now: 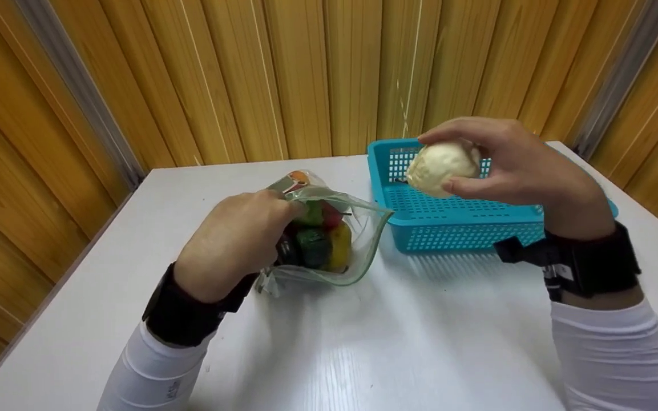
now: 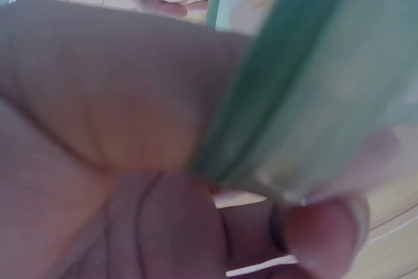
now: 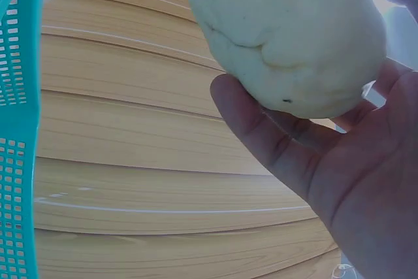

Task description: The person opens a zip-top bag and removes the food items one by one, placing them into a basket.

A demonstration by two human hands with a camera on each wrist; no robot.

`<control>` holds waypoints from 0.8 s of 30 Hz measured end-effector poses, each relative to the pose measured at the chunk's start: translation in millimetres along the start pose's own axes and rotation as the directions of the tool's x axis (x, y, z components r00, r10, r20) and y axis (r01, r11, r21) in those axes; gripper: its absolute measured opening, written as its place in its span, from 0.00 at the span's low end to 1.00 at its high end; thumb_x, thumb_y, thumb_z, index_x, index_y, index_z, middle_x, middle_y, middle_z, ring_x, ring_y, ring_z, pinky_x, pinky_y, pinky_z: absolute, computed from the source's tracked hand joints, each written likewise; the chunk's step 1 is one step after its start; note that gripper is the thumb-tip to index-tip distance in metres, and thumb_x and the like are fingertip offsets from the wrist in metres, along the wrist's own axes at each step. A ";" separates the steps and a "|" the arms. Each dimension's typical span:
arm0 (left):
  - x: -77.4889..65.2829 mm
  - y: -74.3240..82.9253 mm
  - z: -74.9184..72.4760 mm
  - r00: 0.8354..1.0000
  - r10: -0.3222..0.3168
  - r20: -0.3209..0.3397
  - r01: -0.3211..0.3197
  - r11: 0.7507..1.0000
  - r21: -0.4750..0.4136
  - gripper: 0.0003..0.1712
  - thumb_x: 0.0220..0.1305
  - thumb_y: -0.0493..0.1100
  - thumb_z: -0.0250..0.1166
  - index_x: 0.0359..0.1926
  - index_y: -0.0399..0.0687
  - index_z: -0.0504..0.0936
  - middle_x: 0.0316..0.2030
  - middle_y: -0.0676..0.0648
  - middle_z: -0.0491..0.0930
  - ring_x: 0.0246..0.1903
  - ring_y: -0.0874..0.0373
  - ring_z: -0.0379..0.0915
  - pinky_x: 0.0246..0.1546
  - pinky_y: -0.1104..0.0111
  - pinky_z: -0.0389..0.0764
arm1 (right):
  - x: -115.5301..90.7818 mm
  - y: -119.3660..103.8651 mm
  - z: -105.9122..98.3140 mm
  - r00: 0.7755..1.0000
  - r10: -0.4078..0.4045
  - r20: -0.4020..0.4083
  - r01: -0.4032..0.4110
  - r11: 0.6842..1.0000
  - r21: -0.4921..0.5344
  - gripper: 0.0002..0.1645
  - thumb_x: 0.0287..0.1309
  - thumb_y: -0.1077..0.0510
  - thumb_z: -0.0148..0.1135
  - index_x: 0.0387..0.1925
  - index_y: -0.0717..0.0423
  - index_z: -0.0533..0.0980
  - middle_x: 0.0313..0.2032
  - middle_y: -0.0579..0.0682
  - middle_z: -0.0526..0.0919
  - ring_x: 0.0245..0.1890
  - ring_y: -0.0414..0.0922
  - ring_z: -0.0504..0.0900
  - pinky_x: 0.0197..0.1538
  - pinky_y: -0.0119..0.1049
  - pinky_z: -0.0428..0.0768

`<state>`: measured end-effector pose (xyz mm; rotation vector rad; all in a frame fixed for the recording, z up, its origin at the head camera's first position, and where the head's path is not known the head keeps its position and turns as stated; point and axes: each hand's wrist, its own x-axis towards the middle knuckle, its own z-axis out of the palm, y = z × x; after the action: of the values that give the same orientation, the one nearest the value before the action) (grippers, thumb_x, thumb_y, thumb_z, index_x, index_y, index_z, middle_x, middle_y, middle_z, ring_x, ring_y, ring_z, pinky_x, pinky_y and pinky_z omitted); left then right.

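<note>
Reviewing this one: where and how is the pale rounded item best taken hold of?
Probably across its plump middle, coming from the right, as the right grip already holds the pale rounded item: thumb low on the near side, fingers over the top. Its bulging shape shows no handle, so a broad curved hold suits, leaving the rougher left end facing the open bag.

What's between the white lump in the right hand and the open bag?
In the head view, the blue basket's left rim shows between the white lump and the open bag.

No legible txt, L-sleeve print [image 1: 173, 390] incl.
</note>
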<state>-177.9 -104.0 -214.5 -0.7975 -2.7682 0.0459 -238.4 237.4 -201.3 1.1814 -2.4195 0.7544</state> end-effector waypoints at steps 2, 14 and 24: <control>-2.1 -0.3 -0.5 1.000 0.015 -0.005 -0.015 1.000 0.012 0.24 0.43 0.20 0.67 0.39 0.47 0.85 0.35 0.46 0.85 0.30 0.49 0.79 0.32 0.54 0.83 | -4.1 -1.1 -0.4 1.000 0.019 0.008 -0.019 1.000 -0.008 0.32 0.53 0.66 0.71 0.61 0.50 0.77 0.52 0.50 0.82 0.39 0.38 0.74 0.36 0.23 0.78; -2.0 9.8 -11.4 1.000 0.007 0.002 -0.008 0.999 0.035 0.30 0.48 0.23 0.68 0.52 0.51 0.83 0.42 0.43 0.86 0.35 0.46 0.82 0.34 0.52 0.85 | -5.6 0.3 -18.2 0.994 0.106 0.039 -0.102 0.990 -0.094 0.31 0.55 0.63 0.71 0.61 0.46 0.77 0.49 0.49 0.81 0.37 0.39 0.72 0.34 0.22 0.74; 7.3 11.1 -6.5 0.998 0.020 0.057 -0.018 1.000 -0.024 0.34 0.48 0.25 0.72 0.56 0.54 0.82 0.45 0.44 0.85 0.41 0.49 0.83 0.41 0.53 0.85 | -2.5 21.3 -2.9 0.990 0.128 0.058 -0.123 0.989 -0.079 0.29 0.56 0.61 0.71 0.60 0.52 0.77 0.54 0.52 0.81 0.39 0.40 0.74 0.34 0.24 0.78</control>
<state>-176.5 -91.0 -207.6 -0.8412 -2.8195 0.0408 -253.8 251.6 -206.8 1.0475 -2.5699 0.6651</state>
